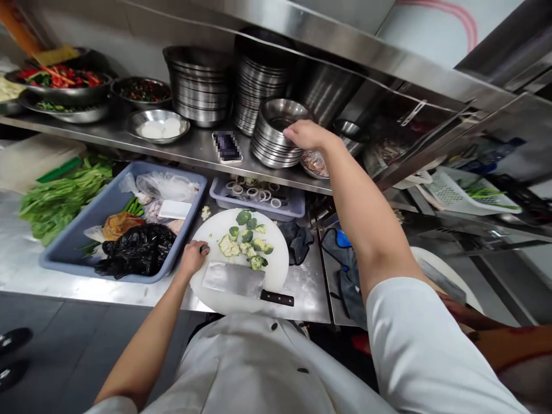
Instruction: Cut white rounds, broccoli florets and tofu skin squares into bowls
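My right hand [307, 135] reaches up to the shelf, its fingers closed at the rim of the top metal bowl [282, 109] in a nested stack. My left hand [194, 256] is curled at the left edge of the round white cutting board [278, 264]. A small dark green piece [204, 249] shows between its fingers; its kind is unclear. Cut broccoli pieces [248, 236] lie across the board. Below them a cleaver [235, 280] rests flat, its dark handle pointing right.
A blue-grey tub [56, 261] of bagged food and leafy greens [64, 195] are at left. Behind the board sits a tray of onion rings [254, 195]. A phone [227, 146], bowl stacks [198, 86] and chopped peppers [64, 77] occupy the shelf. Dark cloths [297, 241] lie right of the board.
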Demonstrator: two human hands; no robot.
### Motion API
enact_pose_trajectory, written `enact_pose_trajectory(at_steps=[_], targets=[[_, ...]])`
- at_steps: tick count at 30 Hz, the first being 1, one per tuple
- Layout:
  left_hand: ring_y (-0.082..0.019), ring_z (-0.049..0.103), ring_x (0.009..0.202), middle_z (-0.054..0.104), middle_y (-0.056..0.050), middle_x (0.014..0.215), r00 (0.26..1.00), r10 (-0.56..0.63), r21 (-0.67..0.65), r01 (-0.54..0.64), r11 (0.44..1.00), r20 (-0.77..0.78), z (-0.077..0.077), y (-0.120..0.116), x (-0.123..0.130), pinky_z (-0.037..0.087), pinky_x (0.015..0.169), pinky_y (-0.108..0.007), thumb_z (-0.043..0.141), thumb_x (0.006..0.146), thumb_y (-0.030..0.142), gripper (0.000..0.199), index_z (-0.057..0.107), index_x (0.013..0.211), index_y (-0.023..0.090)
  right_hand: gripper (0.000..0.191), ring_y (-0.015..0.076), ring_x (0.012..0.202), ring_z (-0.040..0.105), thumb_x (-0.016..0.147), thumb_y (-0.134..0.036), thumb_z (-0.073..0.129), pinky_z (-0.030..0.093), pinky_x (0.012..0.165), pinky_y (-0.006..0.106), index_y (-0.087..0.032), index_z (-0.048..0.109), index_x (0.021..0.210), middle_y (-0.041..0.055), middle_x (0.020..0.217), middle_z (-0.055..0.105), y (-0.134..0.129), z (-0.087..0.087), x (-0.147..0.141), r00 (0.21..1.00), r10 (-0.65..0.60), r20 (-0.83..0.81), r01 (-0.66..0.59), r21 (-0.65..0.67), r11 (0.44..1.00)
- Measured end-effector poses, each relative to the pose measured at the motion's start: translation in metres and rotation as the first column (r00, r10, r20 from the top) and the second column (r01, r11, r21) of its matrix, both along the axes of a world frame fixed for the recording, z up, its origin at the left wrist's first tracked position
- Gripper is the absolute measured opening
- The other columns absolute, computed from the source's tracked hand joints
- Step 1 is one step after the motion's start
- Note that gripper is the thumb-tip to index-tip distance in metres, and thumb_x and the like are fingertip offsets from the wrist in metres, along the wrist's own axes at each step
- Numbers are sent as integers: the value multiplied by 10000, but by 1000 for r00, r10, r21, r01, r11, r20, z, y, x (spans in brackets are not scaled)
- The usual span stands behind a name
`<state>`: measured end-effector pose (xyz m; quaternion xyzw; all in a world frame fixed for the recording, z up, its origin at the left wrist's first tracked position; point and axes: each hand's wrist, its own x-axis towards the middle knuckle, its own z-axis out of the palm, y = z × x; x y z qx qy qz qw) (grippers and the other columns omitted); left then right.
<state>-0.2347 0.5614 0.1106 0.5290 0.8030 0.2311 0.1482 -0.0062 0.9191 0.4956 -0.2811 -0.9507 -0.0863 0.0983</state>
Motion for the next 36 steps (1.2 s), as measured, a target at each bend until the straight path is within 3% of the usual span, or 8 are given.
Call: enact_pose_trajectory(at_steps=[5, 12, 17, 21, 26, 30, 33, 36], targets=[[-313, 686, 1082, 743, -122, 1113, 1000, 7, 11, -7, 1000, 25, 0, 0, 1, 500, 1050, -425, 523, 914, 323, 269, 741, 1038, 225, 336, 186, 1083, 673, 1059, -235, 488, 447, 1003, 377, -11, 699, 923, 141, 1116, 741, 1, 8, -3, 980, 13, 198, -15, 8, 1000], [-320, 628, 1118, 686, -160, 1126, 1000, 8, 6, -8, 1000, 5, 3, -6, 9, 459, 1090, -456, 619, 878, 354, 343, 722, 1142, 162, 926, 290, 1181, 655, 974, -664, 86, 448, 901, 396, 36, 676, 833, 176, 1077, 714, -18, 15, 12, 1000, 1, 10, -3, 169, 986], [-332, 618, 1097, 659, -151, 1119, 999, 38, 49, -37, 998, -20, -3, -9, 14, 473, 1066, -478, 715, 760, 240, 426, 686, 1177, 161, 351, 360, 1161, 657, 1061, -449, 468, 534, 914, 498, -194, 686, 958, 87, 968, 656, -93, -1, 33, 994, -11, -105, 34, 218, 975], [-313, 644, 1030, 691, -116, 1040, 992, 104, 55, -108, 993, 65, 9, -25, 16, 512, 1014, -458, 709, 769, 231, 299, 705, 1066, 195, 201, 336, 1035, 598, 977, -158, 472, 500, 769, 426, -178, 665, 1029, 141, 990, 626, -193, -62, 44, 996, 46, 75, -53, 104, 993], [-288, 642, 1053, 671, -107, 1129, 937, 345, 251, -346, 904, 51, 61, -68, 6, 523, 979, -422, 656, 870, 340, 406, 666, 1245, 184, 272, 267, 1041, 513, 943, -71, 473, 386, 904, 397, -180, 692, 1060, 126, 1037, 640, -274, -204, 12, 911, 372, 176, -314, -288, 905], [-305, 623, 1094, 662, -115, 1144, 969, 239, 237, -219, 947, -59, 82, -60, -8, 501, 1014, -429, 671, 872, 333, 413, 663, 1257, 182, 296, 241, 1095, 503, 1041, -140, 423, 340, 1069, 404, -186, 705, 1117, 105, 1115, 662, -305, -299, -20, 836, 529, 147, -434, -413, 801], [-333, 631, 1067, 683, -144, 1077, 995, -19, 31, 23, 999, -102, 68, -30, -6, 497, 1006, -440, 726, 820, 258, 365, 694, 1166, 148, 340, 240, 1204, 491, 1080, -172, 372, 283, 1169, 415, -156, 704, 1154, 124, 1172, 671, -318, -337, -27, 842, 519, 148, -420, -425, 802], [-378, 621, 1087, 673, -204, 1123, 982, -109, -80, 97, 992, -155, 53, -18, 14, 504, 967, -481, 739, 829, 268, 375, 684, 1171, 123, 392, 266, 1366, 412, 1086, -186, 352, 276, 1192, 446, -145, 600, 1387, 173, 1434, 564, -327, -349, -10, 936, 338, 94, -283, -370, 885]])
